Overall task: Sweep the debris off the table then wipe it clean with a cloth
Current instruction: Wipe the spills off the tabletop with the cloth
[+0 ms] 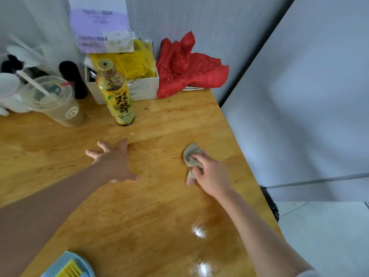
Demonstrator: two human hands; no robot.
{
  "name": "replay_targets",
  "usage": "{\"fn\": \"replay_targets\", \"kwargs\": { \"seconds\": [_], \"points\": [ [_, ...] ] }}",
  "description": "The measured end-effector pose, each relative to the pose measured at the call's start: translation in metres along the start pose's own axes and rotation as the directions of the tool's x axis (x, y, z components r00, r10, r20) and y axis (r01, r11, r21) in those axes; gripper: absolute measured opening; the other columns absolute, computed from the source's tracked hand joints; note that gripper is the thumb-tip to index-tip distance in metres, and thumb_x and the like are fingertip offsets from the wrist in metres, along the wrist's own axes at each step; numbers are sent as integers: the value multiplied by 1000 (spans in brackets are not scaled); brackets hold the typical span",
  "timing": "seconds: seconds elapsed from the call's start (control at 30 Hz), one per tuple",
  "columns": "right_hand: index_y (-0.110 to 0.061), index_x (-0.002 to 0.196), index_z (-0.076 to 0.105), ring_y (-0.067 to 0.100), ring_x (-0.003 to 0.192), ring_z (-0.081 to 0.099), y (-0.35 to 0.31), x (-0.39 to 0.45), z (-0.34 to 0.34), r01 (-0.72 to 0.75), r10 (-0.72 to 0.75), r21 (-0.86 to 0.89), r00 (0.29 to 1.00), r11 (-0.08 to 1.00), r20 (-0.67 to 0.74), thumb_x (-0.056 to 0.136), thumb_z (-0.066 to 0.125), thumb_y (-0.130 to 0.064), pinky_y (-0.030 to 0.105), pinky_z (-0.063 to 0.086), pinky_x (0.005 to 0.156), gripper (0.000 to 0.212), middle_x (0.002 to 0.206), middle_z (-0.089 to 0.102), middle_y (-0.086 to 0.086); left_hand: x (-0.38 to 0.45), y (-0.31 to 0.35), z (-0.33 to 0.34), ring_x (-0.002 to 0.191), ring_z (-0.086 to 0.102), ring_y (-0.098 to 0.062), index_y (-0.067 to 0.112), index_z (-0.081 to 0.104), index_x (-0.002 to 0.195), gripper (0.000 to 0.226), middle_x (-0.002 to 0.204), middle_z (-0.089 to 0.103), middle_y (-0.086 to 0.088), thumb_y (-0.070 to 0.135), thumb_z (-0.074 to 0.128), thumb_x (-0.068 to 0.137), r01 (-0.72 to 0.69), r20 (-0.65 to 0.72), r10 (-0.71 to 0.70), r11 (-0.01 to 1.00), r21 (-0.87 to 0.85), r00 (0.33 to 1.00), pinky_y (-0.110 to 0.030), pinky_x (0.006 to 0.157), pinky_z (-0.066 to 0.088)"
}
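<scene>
A crumpled grey-beige cloth (191, 154) lies on the wooden table (159, 206) toward its right edge. My right hand (211, 173) grips the cloth and presses it onto the wood. My left hand (113, 159) hovers or rests over the middle of the table with its fingers spread and holds nothing. Wet shiny patches (199, 232) show on the wood near the front. A blue dustpan with a yellow brush (68, 266) sits at the bottom edge.
A yellow tea bottle (115, 92) stands behind my left hand. A lidded plastic cup (58, 100), a black cylinder (73, 78), a white box with yellow packets (127, 76) and a red cloth (187, 66) line the back wall. The table's right edge drops to the floor.
</scene>
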State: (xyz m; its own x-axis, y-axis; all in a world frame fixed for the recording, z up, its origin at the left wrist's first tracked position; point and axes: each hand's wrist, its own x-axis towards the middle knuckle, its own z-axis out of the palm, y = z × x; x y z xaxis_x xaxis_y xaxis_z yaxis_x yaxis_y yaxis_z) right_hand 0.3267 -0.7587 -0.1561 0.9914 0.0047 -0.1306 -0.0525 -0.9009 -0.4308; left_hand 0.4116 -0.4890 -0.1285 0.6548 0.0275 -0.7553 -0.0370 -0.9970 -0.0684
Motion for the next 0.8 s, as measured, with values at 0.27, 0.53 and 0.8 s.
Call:
{"fn": "replay_targets", "kwargs": {
  "seconds": [0.27, 0.53, 0.8],
  "points": [
    [-40, 102, 66, 7, 79, 67, -74, 31, 24, 25, -32, 101, 997, 995, 76, 97, 51, -30, 30, 53, 61, 19, 120, 64, -17, -9, -1, -4, 142, -7, -58, 22, -28, 151, 132, 151, -14, -41, 72, 66, 74, 20, 22, -19, 999, -43, 1000, -67, 114, 14],
    [-24, 119, 57, 11, 93, 65, -3, 106, -22, -405, 434, 172, 879, 898, -198, 98, 49, -24, 30, 44, 71, 22, 98, 63, -15, -6, -5, 3, 138, -6, -66, 34, -23, 152, 134, 155, -19, -31, 70, 74, 67, 4, -15, -7, 986, -165, 1000, -66, 111, 27],
    [-37, 122, 66, 10, 84, 66, -77, 73, 19, 303, -304, 58, 892, 951, 334, 92, 55, -30, 34, 55, 65, 33, 109, 71, -10, 0, -8, 10, 139, -3, -63, 36, -21, 152, 136, 155, -15, -30, 72, 76, 63, 3, -54, -12, 986, -168, 998, -65, 111, 27]
  ]
}}
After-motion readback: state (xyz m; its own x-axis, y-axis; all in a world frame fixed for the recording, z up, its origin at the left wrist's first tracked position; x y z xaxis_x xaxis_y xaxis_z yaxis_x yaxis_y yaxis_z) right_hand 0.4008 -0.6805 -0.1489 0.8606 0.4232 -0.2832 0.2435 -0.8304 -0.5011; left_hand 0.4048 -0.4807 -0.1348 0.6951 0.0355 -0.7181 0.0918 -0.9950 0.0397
